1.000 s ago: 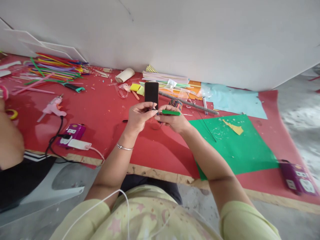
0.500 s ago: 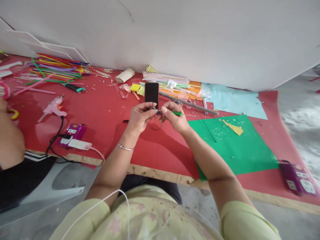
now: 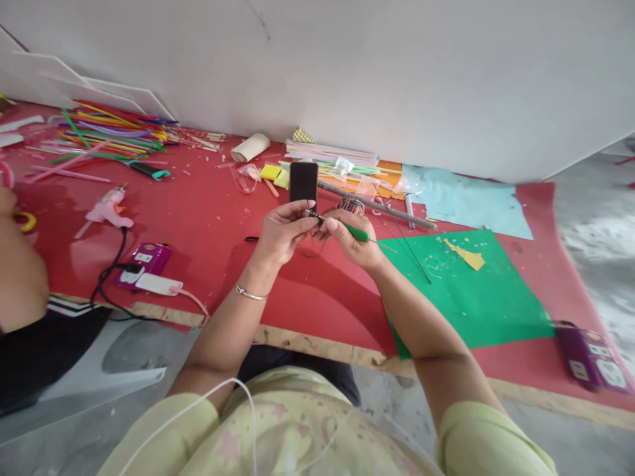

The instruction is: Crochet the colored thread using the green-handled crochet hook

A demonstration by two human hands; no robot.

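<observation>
Above the red tabletop, my right hand (image 3: 350, 237) is closed around the green handle of a crochet hook (image 3: 358, 233). The hook's thin metal shaft points left toward my other hand. My left hand (image 3: 282, 231) pinches a small dark piece of yarn work (image 3: 313, 213) between thumb and fingertips, and the hook's tip meets it there. A loose strand of dark yarn (image 3: 317, 254) hangs in a loop below the hands. Just behind my right hand lies a multicoloured yarn ball (image 3: 351, 205). A phone (image 3: 303, 180) with a dark screen is behind my left fingertips.
A grey stick (image 3: 377, 206) lies beyond my right hand. At right are a green sheet (image 3: 461, 297) and a purple power strip (image 3: 588, 357). Leftward are a pink glue gun (image 3: 106, 208), another power strip (image 3: 153, 261) with cables, pipe cleaners (image 3: 114, 132) and a person's arm (image 3: 22, 264).
My right hand has turned and lowered slightly, tilting the crochet hook and showing more of its green handle. More of the yarn ball is visible. My left hand has barely moved.
</observation>
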